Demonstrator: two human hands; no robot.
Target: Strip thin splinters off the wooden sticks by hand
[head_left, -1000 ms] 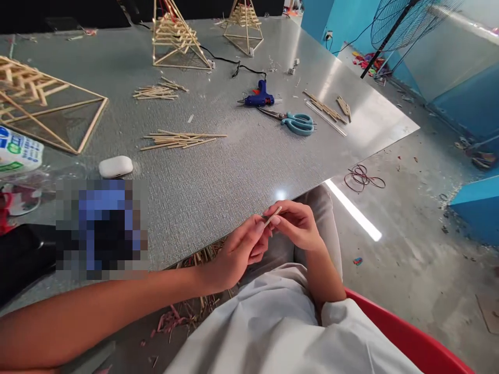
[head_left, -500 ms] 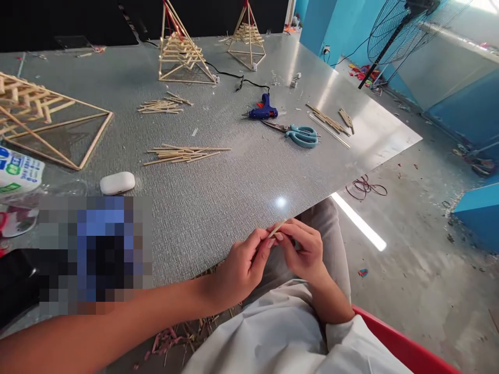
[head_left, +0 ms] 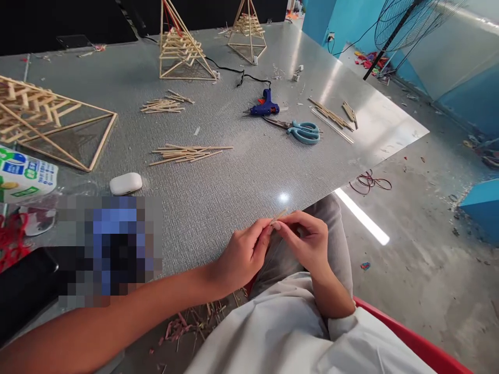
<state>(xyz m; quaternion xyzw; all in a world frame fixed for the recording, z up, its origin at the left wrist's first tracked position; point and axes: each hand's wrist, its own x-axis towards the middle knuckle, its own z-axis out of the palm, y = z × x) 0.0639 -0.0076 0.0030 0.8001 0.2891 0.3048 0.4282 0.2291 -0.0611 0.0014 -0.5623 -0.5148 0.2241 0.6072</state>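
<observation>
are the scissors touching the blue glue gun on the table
Apart. The head view shows bare table between the scissors blades and the glue gun.

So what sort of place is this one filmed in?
Probably a craft workshop: pyramid frames built of thin wooden sticks stand on a grey textured table, beside a blue glue gun and teal-handled scissors. Both hands pinch a short wooden stick.

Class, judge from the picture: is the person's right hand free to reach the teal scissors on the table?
Probably not yet: the right hand and left hand pinch a thin stick. The bare tabletop before the scissors holds no obstacle.
</observation>
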